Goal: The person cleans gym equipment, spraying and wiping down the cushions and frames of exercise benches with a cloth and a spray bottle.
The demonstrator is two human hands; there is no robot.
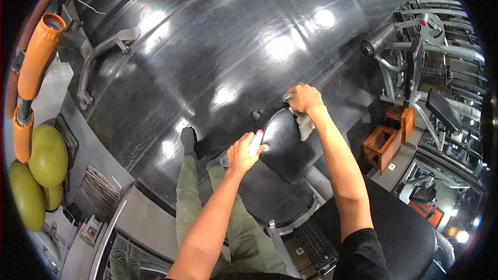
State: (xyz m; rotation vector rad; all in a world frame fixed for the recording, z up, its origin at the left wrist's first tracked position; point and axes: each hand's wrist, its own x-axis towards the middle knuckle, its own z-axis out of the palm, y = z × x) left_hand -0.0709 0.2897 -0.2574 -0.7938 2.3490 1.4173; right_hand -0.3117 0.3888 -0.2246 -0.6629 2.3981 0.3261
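Observation:
My left hand (241,154) is closed around a spray bottle with a white and pink head (256,143); most of its body is hidden by the fingers. The spray head points toward a black padded cushion (290,150) of an exercise machine. At the far edge of that cushion, my right hand (306,98) grips a greyish cloth (305,126). Part of the cloth hangs down over the cushion's surface. Light reflects off the cushion near the bottle.
A larger black pad (389,228) lies by my right arm. Wooden boxes (382,148) and gym machines (423,52) stand at the right. Green exercise balls (47,155) and orange padded rollers (39,62) are at the left. Shiny black flooring (207,36) stretches ahead.

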